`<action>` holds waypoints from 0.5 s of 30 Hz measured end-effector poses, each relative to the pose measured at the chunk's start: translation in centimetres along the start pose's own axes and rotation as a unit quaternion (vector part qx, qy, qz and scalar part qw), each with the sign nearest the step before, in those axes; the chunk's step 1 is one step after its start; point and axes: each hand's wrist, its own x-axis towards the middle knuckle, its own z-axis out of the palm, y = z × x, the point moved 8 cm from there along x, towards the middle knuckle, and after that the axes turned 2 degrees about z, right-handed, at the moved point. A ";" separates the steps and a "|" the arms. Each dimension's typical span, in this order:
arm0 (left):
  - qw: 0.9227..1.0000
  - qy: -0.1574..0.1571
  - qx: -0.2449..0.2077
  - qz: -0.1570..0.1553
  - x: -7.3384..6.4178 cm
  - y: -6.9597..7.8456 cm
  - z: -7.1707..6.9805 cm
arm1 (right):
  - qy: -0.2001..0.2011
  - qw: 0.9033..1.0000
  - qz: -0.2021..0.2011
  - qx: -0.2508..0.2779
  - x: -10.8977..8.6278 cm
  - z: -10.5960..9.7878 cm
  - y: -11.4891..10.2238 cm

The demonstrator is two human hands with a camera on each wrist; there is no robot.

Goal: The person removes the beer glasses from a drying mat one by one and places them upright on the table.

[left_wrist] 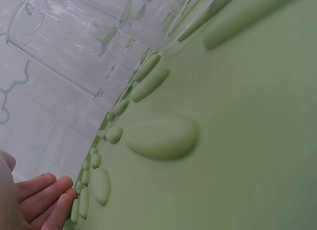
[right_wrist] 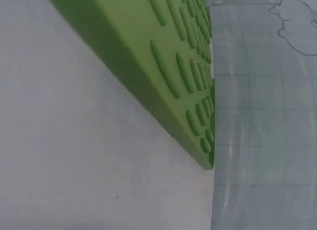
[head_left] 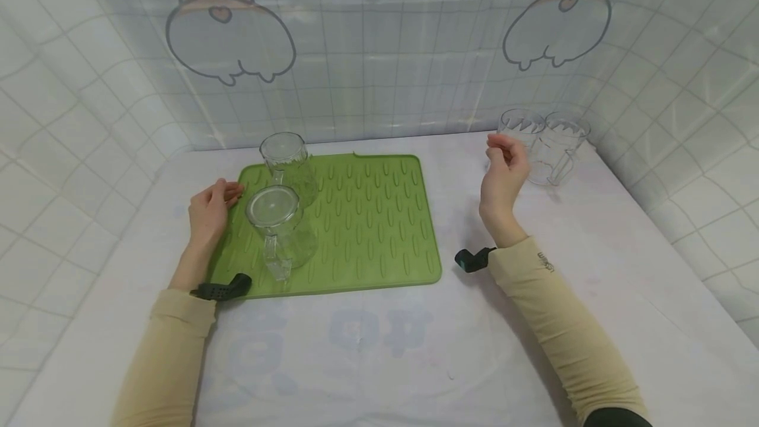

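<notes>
My left hand (head_left: 209, 211) is at the left edge of a green ridged mat (head_left: 367, 216), its fingers loosely bent with nothing in them. In the left wrist view, those fingers (left_wrist: 47, 198) overlap the mat's edge. Two clear glass mugs stand on the mat's left part: a nearer mug (head_left: 274, 208), base up with its handle toward me, and a farther mug (head_left: 284, 150) behind it. My right hand (head_left: 503, 173) is raised at the right, fingers bent, overlapping the left one of two more clear glasses (head_left: 522, 120). The right wrist view does not show this hand.
The second right-hand glass (head_left: 566, 134), with a handle, stands beside its neighbour near the back right corner. A white cloth (head_left: 379, 361) covers the table. A grid-patterned curtain (head_left: 385, 51) with cartoon animals hangs behind the table, and similar sheets enclose both sides.
</notes>
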 end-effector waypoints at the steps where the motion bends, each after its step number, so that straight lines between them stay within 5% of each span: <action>1: 1.000 0.000 0.000 0.000 0.0 0.0 0.0 | -0.002 1.000 0.003 0.003 -0.1 0.1 -0.1; 15: 1.000 0.003 0.000 -0.002 0.1 -0.2 -0.1 | -0.024 1.000 -0.001 0.001 -0.8 0.9 -1.3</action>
